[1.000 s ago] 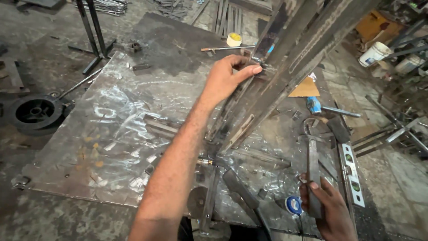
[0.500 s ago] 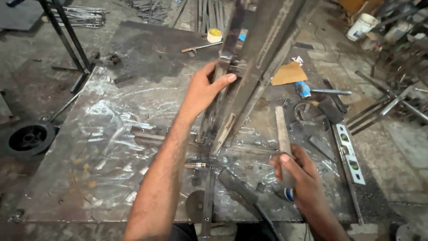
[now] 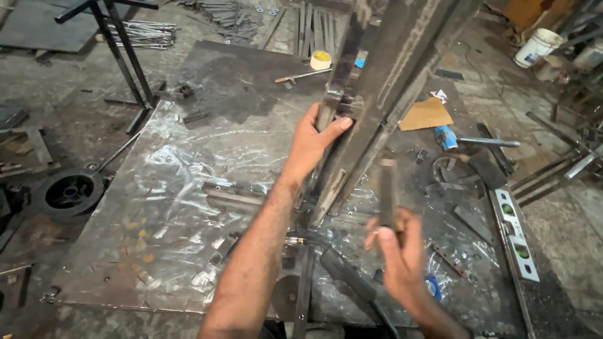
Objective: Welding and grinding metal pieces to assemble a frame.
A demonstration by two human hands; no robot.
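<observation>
Since half a second ago the right hand has lifted the short flat steel bar higher and nearer the frame, and it now stands almost upright, blurred by motion, where a second ago the same hand lay low at the table's near edge. The left hand has stayed on the leaning steel frame, its fingers clenched around a narrow upright member with the thumb laid across toward the wide channel. The frame is dark, rust-streaked steel, a broad channel with slimmer bars beside it, tilted up and away from the foot that rests on the table just below the left wrist. The right fingers grasp the lower end of the flat bar, which rises just right of the frame, close but apart from it. Right of those fingers lie a spirit level, a blue-handled tool and a piece of brown cardboard; below them a blue roll of tape shows at the wrist. Beyond the left fingers a yellow-topped roll sits on the table. Far right on the floor stands a white bucket; its contents cannot be seen.
</observation>
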